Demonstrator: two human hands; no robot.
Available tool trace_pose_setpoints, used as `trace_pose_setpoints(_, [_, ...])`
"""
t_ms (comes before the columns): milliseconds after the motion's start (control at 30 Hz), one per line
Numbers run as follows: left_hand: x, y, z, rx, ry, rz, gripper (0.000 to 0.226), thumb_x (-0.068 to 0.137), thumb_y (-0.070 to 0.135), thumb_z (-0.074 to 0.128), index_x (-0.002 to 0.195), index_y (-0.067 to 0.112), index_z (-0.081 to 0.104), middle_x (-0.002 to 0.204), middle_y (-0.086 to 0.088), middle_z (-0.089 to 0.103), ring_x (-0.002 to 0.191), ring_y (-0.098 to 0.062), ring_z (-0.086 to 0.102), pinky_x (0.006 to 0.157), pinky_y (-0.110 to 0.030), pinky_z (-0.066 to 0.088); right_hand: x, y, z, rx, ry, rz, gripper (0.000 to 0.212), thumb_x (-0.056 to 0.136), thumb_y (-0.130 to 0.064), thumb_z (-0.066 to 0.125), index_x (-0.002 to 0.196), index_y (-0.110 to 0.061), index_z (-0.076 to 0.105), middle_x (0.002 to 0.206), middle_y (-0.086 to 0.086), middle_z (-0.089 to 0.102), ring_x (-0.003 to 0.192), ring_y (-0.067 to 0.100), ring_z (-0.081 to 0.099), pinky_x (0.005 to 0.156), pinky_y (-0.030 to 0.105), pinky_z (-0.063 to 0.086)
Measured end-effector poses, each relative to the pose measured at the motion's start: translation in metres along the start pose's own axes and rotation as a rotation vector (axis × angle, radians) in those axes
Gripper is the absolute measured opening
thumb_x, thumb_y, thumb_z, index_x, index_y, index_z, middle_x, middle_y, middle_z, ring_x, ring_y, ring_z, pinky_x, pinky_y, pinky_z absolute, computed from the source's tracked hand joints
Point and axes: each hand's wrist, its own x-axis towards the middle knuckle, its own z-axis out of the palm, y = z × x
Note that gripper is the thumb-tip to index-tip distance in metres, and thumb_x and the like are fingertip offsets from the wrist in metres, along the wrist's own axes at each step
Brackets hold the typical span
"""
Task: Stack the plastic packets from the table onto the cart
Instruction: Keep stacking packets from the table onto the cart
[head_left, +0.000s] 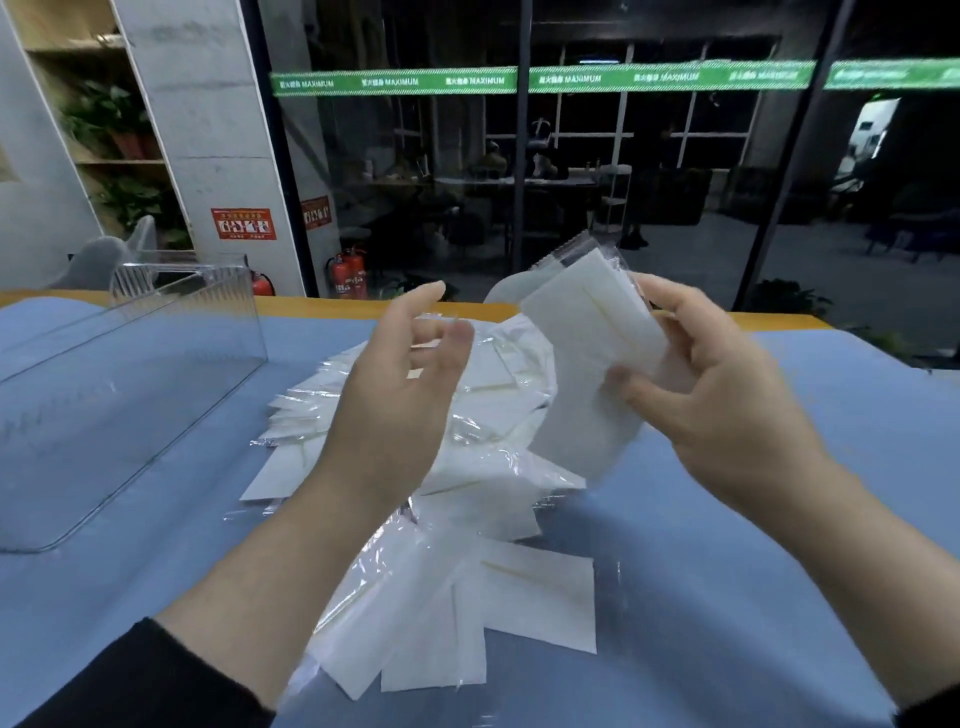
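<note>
A loose heap of white packets in clear plastic (483, 499) lies in the middle of the blue table (779, 597). My right hand (711, 395) holds a small stack of white packets (587, 353) raised above the heap, thumb on the front and fingers behind. My left hand (400, 384) hovers over the heap just left of that stack, fingers relaxed and slightly curled, holding nothing. A clear plastic bin (130, 395) stands on the table at the left, with nothing visible inside it.
The table's yellow far edge (322, 304) runs in front of a dark glass wall. Red fire extinguishers (349, 273) stand on the floor beyond. Grey chairs (98, 262) and shelves with plants are at the far left.
</note>
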Motion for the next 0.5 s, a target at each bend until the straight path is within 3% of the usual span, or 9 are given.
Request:
trace_pose_setpoints(67, [0.001,0.027,0.019,-0.092,-0.062,0.026,0.045,0.091,0.067,0.045,0.132,0.049,0.049,0.118,0.020,0.066,0.116,0.000,0.061,0.104,-0.039,0.049,0.002,-0.012,-0.027,-0.211,-0.132,-0.064,0.057,0.090,-0.009,0.070,0.124,-0.053,0.057,0.113,-0.022,0.068,0.104,0.008,0.064,0.087,0.036,0.057])
trace_pose_setpoints(133, [0.000,0.050,0.049,-0.261,-0.105,-0.060,0.035,0.092,0.072,0.041,0.110,0.051,0.063,0.111,0.014,0.071,0.110,-0.002,0.065,0.102,-0.039,0.050,0.005,-0.015,-0.048,-0.433,-0.272,-0.060,0.057,0.088,-0.018,0.069,0.120,-0.062,0.054,0.112,-0.023,0.066,0.104,0.006,0.062,0.087,0.041,0.055])
trace_pose_setpoints(200, [-0.006,0.058,0.083,-0.307,-0.105,-0.204,0.050,0.093,0.074,0.042,0.094,0.036,0.074,0.097,0.012,0.074,0.092,-0.001,0.067,0.091,-0.027,0.053,0.003,-0.007,-0.058,-0.504,-0.323,-0.032,0.061,0.087,-0.022,0.070,0.122,-0.068,0.048,0.109,-0.027,0.064,0.099,0.001,0.059,0.084,0.033,0.053])
trace_pose_setpoints(233, [-0.010,0.053,0.098,-0.265,-0.095,-0.257,0.055,0.094,0.072,0.045,0.091,0.026,0.076,0.087,0.013,0.072,0.078,0.000,0.064,0.077,-0.017,0.050,-0.002,-0.001,-0.059,-0.496,-0.324,-0.010,0.063,0.088,-0.023,0.071,0.125,-0.068,0.046,0.107,-0.028,0.062,0.096,0.000,0.058,0.082,0.026,0.050])
trace_pose_setpoints(267, [-0.014,0.044,0.111,-0.211,-0.085,-0.294,0.058,0.095,0.066,0.050,0.090,0.014,0.075,0.077,0.011,0.065,0.065,-0.003,0.056,0.064,-0.015,0.046,-0.008,0.010,-0.058,-0.474,-0.311,0.011,0.065,0.089,-0.025,0.073,0.126,-0.070,0.044,0.106,-0.028,0.060,0.092,0.000,0.057,0.079,0.020,0.047])
trace_pose_setpoints(333, [-0.021,0.018,0.125,-0.090,-0.072,-0.334,0.054,0.096,0.052,0.059,0.087,0.000,0.069,0.066,0.003,0.051,0.057,-0.008,0.041,0.054,-0.022,0.035,-0.024,0.036,-0.056,-0.411,-0.268,0.052,0.068,0.087,-0.030,0.077,0.125,-0.073,0.039,0.106,-0.030,0.058,0.090,-0.002,0.055,0.080,0.017,0.044])
trace_pose_setpoints(433, [-0.018,-0.006,0.128,-0.088,-0.089,-0.362,0.039,0.098,0.043,0.061,0.080,0.010,0.072,0.067,0.010,0.062,0.066,-0.013,0.054,0.061,-0.023,0.043,-0.038,0.065,-0.058,-0.304,-0.194,0.108,0.077,0.082,-0.032,0.082,0.129,-0.073,0.036,0.110,-0.031,0.059,0.101,-0.001,0.061,0.095,0.029,0.052])
trace_pose_setpoints(500, [-0.015,-0.006,0.131,-0.178,-0.116,-0.424,0.054,0.090,0.067,0.055,0.086,0.017,0.076,0.084,0.009,0.075,0.086,-0.017,0.069,0.079,-0.034,0.052,-0.040,0.071,-0.058,-0.201,-0.168,0.137,0.084,0.080,-0.028,0.084,0.130,-0.072,0.033,0.110,-0.028,0.062,0.104,0.004,0.065,0.097,0.036,0.054])
